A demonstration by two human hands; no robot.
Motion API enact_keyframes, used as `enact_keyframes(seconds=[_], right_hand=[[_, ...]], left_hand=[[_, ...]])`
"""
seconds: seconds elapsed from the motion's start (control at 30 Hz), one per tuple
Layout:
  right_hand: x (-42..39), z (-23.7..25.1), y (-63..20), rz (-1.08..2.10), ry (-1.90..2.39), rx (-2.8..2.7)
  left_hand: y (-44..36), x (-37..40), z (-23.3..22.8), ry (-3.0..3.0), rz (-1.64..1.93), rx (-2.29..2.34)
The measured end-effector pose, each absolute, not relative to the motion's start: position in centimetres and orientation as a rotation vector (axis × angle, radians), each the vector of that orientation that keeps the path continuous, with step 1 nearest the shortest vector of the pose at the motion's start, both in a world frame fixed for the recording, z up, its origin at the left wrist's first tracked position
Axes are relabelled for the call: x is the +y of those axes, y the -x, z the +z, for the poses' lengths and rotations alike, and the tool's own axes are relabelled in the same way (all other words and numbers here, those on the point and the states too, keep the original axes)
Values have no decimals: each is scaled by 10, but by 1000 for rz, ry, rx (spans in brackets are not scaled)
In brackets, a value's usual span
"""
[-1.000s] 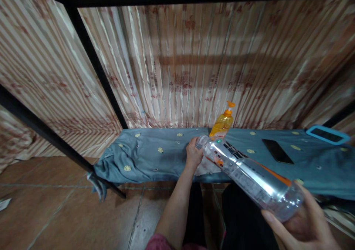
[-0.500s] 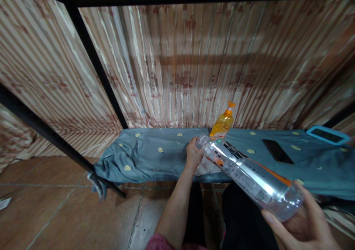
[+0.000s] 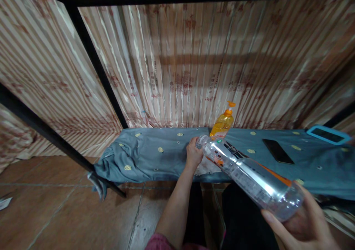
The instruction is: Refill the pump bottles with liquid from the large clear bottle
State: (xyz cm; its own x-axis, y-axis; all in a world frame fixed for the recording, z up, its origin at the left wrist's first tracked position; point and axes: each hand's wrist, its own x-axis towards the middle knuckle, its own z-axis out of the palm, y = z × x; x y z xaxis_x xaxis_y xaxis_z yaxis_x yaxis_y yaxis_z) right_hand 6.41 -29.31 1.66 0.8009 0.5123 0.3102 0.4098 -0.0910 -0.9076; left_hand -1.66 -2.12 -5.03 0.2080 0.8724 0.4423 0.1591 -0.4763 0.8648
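Unmoved: tilted clear bottle [image 3: 249,178], right hand [image 3: 302,226].

Looks like a home sleeping area, bunk-bed style: black metal frame [image 3: 94,63] hung with striped patterned curtains [image 3: 180,68], low platform covered in a grey-blue dotted sheet [image 3: 155,154]. Brown tiled floor [image 3: 69,213]. Personal stuff on the sheet: phone [image 3: 277,151], orange pump bottle [image 3: 222,123], blue-rimmed tablet [image 3: 327,134].
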Motion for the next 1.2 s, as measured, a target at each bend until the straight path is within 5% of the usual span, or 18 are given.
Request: enact_keyframes(seconds=[1.2], right_hand=[[-292, 23, -62, -42, 1764, -799]], left_hand=[[16, -22, -49, -1755, 1323, 979]])
